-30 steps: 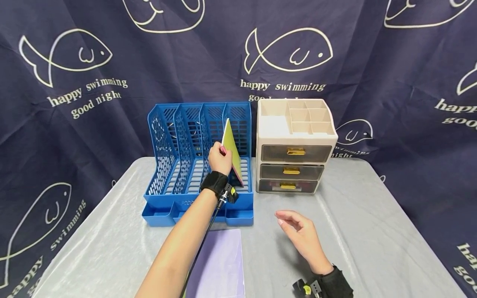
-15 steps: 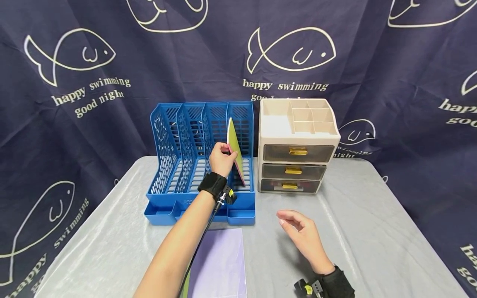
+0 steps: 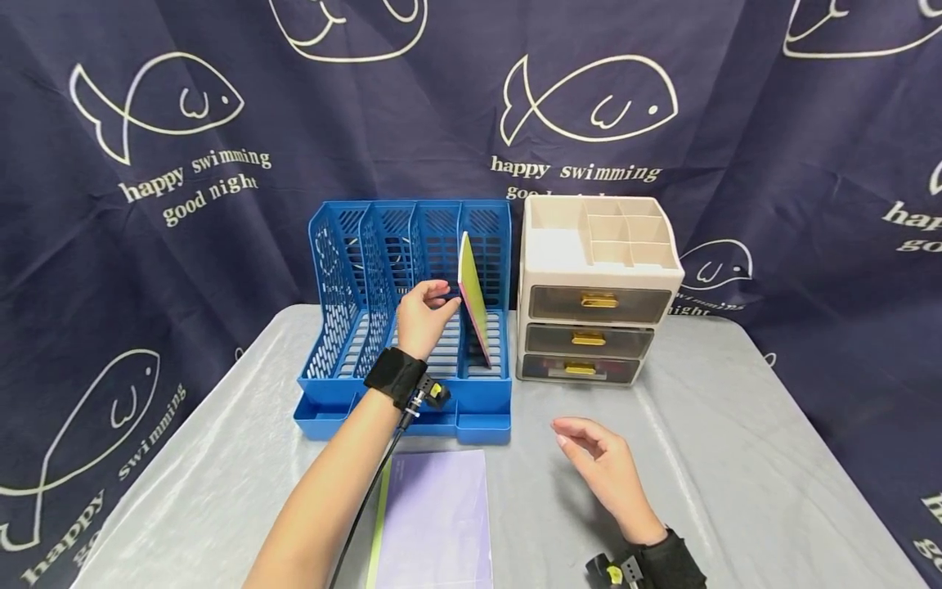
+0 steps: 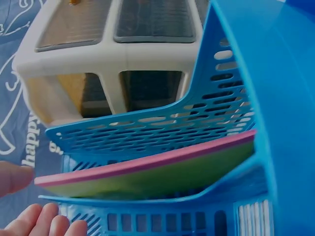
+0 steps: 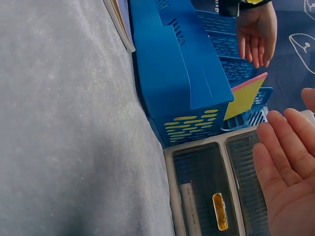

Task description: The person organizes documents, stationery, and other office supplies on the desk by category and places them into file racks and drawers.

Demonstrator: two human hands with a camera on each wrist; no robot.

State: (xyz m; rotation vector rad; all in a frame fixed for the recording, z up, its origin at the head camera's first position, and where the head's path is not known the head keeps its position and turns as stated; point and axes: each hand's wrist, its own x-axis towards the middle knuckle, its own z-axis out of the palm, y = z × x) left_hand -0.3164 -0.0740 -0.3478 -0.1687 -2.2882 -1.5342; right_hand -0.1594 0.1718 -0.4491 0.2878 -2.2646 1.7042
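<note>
A thin yellow-green book with a pink edge (image 3: 474, 298) leans in the rightmost slot of a blue file rack (image 3: 482, 395). Just left of it is my left hand (image 3: 423, 317), thumb and fingers apart, holding nothing. In the left wrist view the thumb (image 4: 15, 178) and fingertips (image 4: 42, 223) stand off the book's pink edge (image 4: 147, 162). My right hand (image 3: 605, 466) hovers over the table, in front of the drawer unit, fingers loosely bent and nothing in them. A purple book (image 3: 441, 515) lies flat before the rack, over something with a green edge.
Right of the rack stands a cream drawer unit (image 3: 526, 327) with dark drawers, gold handles and an open-topped compartment tray. A grey cloth covers the table (image 3: 706, 425). Behind hangs a dark blue curtain (image 3: 412, 114) with fish drawings. A cable runs along the left forearm.
The left hand has let go of the yellow-green book and drawn back to the left. The book stays leaning in its slot. The right hand keeps its pose; the view has shifted slightly.
</note>
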